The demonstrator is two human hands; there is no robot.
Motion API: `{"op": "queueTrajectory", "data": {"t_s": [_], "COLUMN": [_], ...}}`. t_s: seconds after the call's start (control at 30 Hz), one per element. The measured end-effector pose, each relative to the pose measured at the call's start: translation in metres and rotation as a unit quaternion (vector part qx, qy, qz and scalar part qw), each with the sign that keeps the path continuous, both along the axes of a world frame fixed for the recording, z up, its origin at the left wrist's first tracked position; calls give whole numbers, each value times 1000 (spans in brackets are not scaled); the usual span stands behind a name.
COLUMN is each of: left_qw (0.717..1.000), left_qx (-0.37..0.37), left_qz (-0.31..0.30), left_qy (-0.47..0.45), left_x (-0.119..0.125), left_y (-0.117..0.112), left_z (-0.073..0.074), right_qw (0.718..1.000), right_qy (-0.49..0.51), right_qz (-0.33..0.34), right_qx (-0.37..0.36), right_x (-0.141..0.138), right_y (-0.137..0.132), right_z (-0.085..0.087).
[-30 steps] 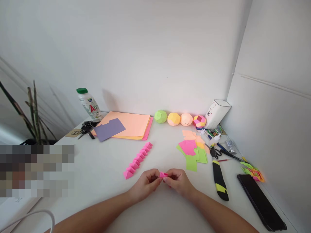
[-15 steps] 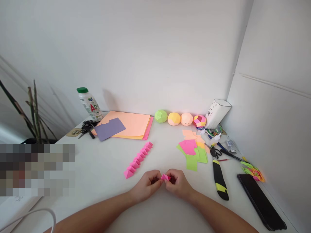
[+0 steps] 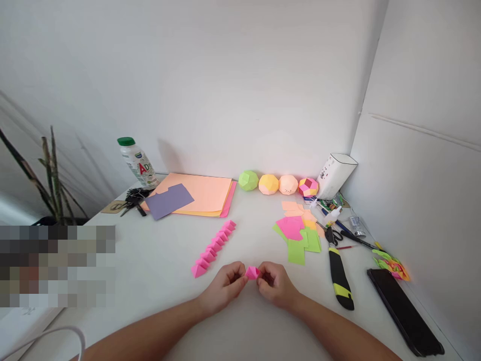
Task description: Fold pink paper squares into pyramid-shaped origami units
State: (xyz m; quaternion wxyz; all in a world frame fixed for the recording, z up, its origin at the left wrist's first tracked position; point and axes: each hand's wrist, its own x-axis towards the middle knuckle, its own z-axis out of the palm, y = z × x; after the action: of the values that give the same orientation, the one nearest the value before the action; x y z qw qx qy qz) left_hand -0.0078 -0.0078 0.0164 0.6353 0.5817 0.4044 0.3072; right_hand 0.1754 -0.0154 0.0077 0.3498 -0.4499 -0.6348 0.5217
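Between my two hands is a small pink folded paper piece (image 3: 252,273), with creased faces and a darker hollow on its right side. My left hand (image 3: 225,286) pinches its left edge between thumb and fingers. At its right edge, the thumb and curled fingers of my right hand (image 3: 276,285) grip it. Both hands are just above the near part of the white table. Up and to the left lies a diagonal row of pink folded paper units (image 3: 214,247), set close together. Cut pieces of green paper (image 3: 296,252), pink paper (image 3: 290,227) and orange paper lie to the right.
Paper sheets (image 3: 203,193) and a purple piece (image 3: 169,200) lie at the back left, near a bottle (image 3: 139,163) and keys (image 3: 134,198). Several paper balls (image 3: 248,180) line the wall. A cutter knife (image 3: 340,276), scissors (image 3: 333,235) and phone (image 3: 404,311) lie right.
The pink paper piece has turned and shifted slightly left, showing more of its faces. The fingers of my right hand have moved a little away from my left hand.
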Motion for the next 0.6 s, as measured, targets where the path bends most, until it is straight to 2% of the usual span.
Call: {"op": "queueTrajectory", "data": {"t_s": [0.13, 0.23, 0.33, 0.6], "left_qw": [1000, 999, 997, 998], "left_qx": [-8, 30, 69, 56], "left_qz": [-9, -22, -16, -28], "left_qy": [-7, 20, 42, 0], "left_x": [-2, -1, 1, 3], "left_y": [1, 1, 0, -1], "left_z": [-3, -1, 2, 3], "right_qw": [998, 992, 991, 993], "right_qy": [64, 119, 114, 100], "right_qz": [-2, 13, 25, 18], "right_qx": [-17, -36, -63, -65], "right_x": [4, 4, 3, 5], "right_y": [0, 0, 0, 2], "right_z": [3, 5, 5, -8]}}
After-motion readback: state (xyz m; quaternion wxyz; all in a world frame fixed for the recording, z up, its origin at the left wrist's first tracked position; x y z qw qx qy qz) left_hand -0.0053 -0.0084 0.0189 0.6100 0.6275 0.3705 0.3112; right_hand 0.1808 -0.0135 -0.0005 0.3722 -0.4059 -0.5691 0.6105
